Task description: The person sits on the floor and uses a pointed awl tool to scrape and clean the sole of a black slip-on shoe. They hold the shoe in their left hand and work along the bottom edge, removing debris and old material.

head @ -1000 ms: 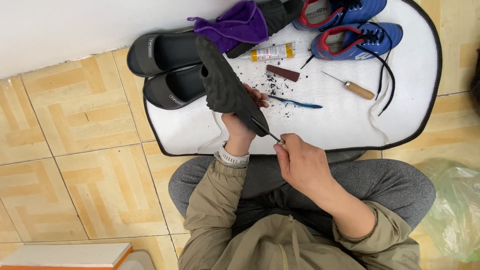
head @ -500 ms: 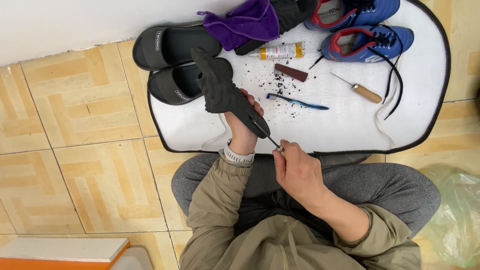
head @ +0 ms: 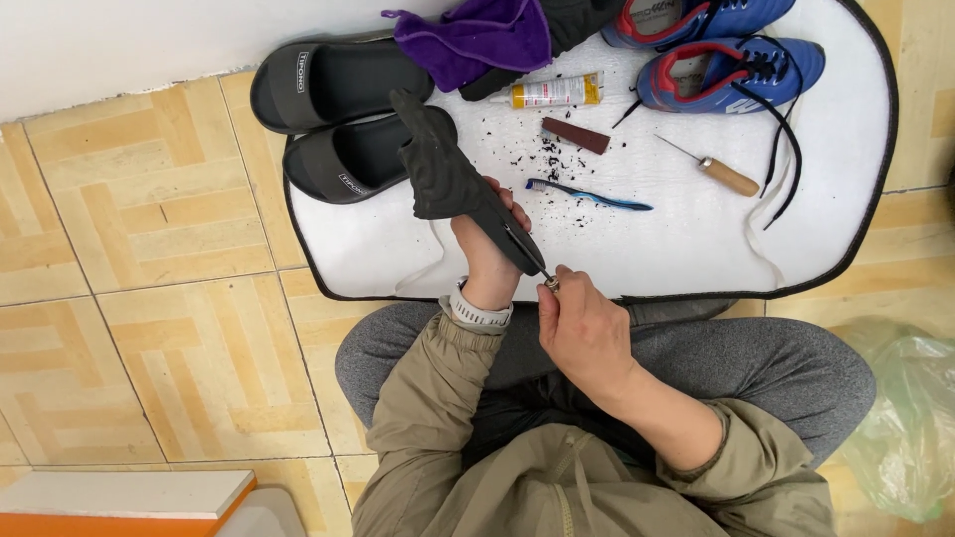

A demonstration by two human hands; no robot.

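Observation:
My left hand (head: 486, 252) grips a dark shoe sole (head: 454, 185), holding it upright over the white mat (head: 657, 249). My right hand (head: 582, 326) pinches a small thin metal tool (head: 546, 278) whose tip touches the sole's lower edge. Both hands are above my knees, at the mat's near edge. A watch sits on my left wrist.
On the mat lie two black slides (head: 338, 85), a purple cloth (head: 477, 40), a glue tube (head: 557, 92), a brown block (head: 575, 135), a blue toothbrush (head: 587, 194), a wooden-handled awl (head: 716, 171) and two blue shoes (head: 731, 70). A plastic bag (head: 910, 418) lies at right.
The view has shifted slightly. My hands keep the same hold on the sole and tool, with the right hand a little lower against the sole's edge.

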